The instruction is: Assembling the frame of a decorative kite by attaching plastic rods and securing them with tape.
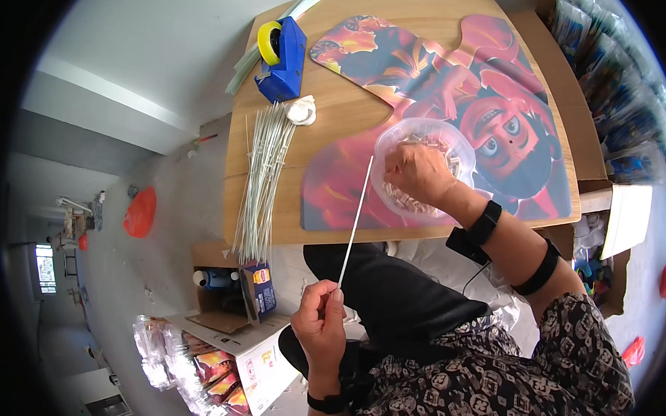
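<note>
— What does the left hand (321, 320) hold?
— A thin white plastic stick (356, 220), pinched at its lower end, slanting up toward the clear round plastic bowl (394, 136).
— And the right hand (418, 173)?
— It reaches inside that bowl, among small pale pieces (402, 200), on the wooden table (344, 108) beside a bundle of white sticks (262, 177).

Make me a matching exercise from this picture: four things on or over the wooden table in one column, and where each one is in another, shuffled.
Things
1. tape dispenser
2. bundle of white sticks
3. clear bowl
4. single white stick

Places
A. under the right hand
B. pinched in the left hand
C. far left corner of the table
D. along the table's left side

Pairs: 1-C, 2-D, 3-A, 4-B
</note>
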{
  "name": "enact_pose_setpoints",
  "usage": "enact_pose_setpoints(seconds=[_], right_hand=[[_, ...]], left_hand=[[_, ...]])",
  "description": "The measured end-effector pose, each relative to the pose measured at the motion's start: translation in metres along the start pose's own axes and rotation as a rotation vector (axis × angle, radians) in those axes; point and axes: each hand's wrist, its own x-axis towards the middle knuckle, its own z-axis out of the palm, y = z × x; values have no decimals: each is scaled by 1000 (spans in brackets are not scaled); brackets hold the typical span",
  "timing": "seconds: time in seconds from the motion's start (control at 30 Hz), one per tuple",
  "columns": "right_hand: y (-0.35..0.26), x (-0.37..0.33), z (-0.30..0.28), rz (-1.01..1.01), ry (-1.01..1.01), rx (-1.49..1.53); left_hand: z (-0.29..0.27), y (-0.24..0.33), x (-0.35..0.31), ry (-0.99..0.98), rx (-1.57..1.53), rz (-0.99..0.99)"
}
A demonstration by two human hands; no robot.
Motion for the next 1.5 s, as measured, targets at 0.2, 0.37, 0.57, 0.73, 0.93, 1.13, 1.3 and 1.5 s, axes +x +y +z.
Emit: enact_pose_setpoints(seconds=[0.2, 0.37, 0.57, 0.73, 0.93, 1.13, 1.3, 1.5], right_hand=[[1, 6, 8, 116, 1, 17], [-2, 0, 9, 44, 95, 202], [-14, -4, 11, 152, 12, 65], [-14, -5, 9, 123, -45, -99], [-11, -7, 7, 3, -25, -174], [-27, -21, -34, 246, 185, 817], [-50, -50, -44, 262, 8, 1595], [-76, -79, -44, 185, -149, 1743]], left_hand=[[-10, 2, -29, 52, -2, -18], [-18, 1, -52, 83, -6, -21], [-19, 9, -66, 96, -37, 24], [-20, 14, -74, 139, -21, 13], [-18, 23, -86, 178, -41, 3], [-28, 23, -97, 196, 91, 120], [-34, 26, -100, 204, 114, 144], [-34, 22, -110, 227, 125, 138]])
